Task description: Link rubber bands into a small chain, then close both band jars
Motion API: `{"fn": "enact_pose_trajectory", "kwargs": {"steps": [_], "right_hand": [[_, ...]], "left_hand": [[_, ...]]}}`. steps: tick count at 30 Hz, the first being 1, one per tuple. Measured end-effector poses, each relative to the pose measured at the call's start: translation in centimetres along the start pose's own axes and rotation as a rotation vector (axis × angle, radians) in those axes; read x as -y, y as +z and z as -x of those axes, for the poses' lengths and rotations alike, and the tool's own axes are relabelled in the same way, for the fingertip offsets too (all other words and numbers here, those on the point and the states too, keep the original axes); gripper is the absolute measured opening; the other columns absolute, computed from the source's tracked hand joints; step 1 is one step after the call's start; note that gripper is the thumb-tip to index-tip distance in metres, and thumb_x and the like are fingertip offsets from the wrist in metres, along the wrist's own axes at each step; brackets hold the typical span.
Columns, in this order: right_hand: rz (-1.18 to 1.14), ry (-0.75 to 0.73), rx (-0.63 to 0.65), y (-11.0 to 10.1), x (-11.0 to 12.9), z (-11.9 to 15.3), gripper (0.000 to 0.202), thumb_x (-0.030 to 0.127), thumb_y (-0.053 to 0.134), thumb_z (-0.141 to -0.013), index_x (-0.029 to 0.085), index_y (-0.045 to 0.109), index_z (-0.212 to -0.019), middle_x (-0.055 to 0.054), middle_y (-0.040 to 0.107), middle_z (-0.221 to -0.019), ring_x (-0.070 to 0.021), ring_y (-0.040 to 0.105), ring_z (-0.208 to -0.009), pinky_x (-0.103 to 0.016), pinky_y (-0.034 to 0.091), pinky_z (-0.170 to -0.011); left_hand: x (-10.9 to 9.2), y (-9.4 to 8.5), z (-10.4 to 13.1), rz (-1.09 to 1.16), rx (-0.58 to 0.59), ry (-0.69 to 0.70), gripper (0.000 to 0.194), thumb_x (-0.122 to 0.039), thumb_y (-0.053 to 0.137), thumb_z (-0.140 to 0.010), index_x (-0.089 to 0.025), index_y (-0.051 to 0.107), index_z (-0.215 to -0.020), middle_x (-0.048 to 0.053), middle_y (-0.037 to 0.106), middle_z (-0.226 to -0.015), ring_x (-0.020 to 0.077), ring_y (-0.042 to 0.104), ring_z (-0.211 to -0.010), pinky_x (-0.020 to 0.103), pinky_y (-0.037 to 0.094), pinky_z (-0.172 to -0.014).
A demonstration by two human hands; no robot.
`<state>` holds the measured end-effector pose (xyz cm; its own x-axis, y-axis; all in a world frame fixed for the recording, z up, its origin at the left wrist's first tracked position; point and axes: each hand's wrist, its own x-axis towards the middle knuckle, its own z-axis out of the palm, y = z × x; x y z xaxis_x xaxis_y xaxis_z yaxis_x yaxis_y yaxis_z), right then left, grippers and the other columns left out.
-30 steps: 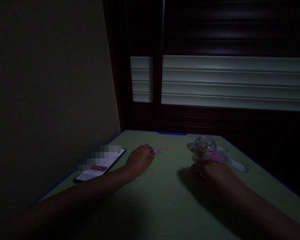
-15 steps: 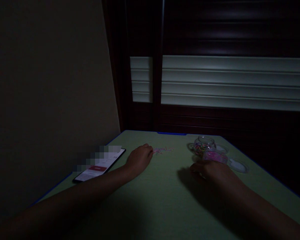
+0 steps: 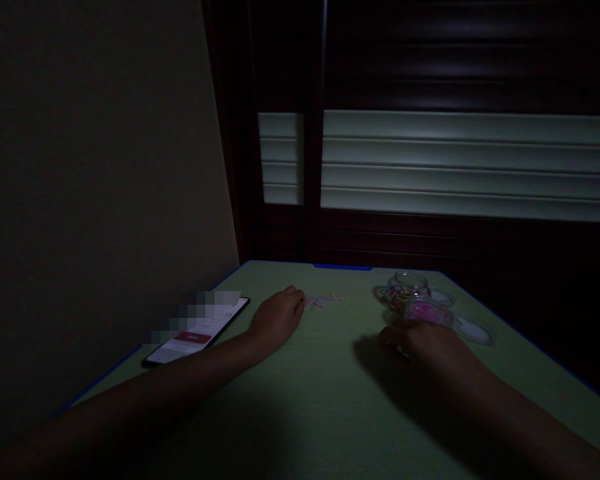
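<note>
A left hand (image 3: 279, 319) is seen laid on a pale green table (image 3: 325, 387) in a dimly lit room, its fingers curled inward at the edge of a scatter of thin, pinkish pieces (image 3: 327, 301). Whether any piece is pinched by it cannot be told. The scatter is spread just beyond its fingertips, toward the right hand (image 3: 433, 343). That hand is held low, palm down, with fingers bent; its grip is hidden, and whether anything is held cannot be told. Just beyond its knuckles, a clear jar of pink pieces (image 3: 431, 312) is partly covered from view. Behind that, farther from the hand, an uncovered glass jar (image 3: 407, 291) is filled in its lower part with multicoloured bits. To the right of the hand, a round, clear lid (image 3: 474, 331) is laid flat. A phone (image 3: 193, 339), its screen lit and partly blurred, is placed left of the left hand, beside the forearm.
</note>
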<state>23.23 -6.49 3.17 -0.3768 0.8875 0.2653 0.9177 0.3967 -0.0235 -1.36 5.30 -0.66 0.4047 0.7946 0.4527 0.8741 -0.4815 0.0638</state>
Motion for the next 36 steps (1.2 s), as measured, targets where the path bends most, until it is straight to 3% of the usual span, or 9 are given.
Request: {"fn": "enact_pose_trajectory", "kwargs": {"steps": [17,25,36], "right_hand": [[0.002,0.004,0.024,-0.3,0.1,-0.1,0.02,0.012,0.045,-0.077,0.019,0.063,-0.075,-0.004,0.065,-0.074,-0.0135,0.057,-0.061,-0.024,0.032,-0.052],[0.012,-0.007,0.013,-0.5,0.4,-0.1,0.021,0.013,0.044,-0.08,0.019,0.064,-0.074,-0.005,0.066,-0.075,-0.0134,0.059,-0.062,-0.023,0.034,-0.053],[0.006,0.0,0.018,-0.4,0.3,-0.1,0.021,0.012,0.045,-0.079,0.019,0.065,-0.075,-0.005,0.066,-0.074,-0.0139,0.059,-0.063,-0.023,0.035,-0.054]], "left_hand": [[-0.9,-0.6,0.2,-0.079,-0.009,0.037,0.024,-0.023,0.029,-0.093,-0.018,0.052,-0.092,0.004,0.056,-0.09,0.0166,0.057,-0.079,0.028,0.041,-0.069],[-1.7,-1.2,0.6,-0.119,-0.009,0.12,0.026,-0.022,0.026,-0.094,-0.017,0.052,-0.096,0.005,0.055,-0.09,0.0169,0.055,-0.079,0.028,0.041,-0.067],[-2.4,-1.5,0.9,-0.141,-0.104,0.273,0.023,-0.02,0.029,-0.093,-0.016,0.051,-0.095,0.005,0.056,-0.09,0.0165,0.055,-0.082,0.028,0.044,-0.07]]}}
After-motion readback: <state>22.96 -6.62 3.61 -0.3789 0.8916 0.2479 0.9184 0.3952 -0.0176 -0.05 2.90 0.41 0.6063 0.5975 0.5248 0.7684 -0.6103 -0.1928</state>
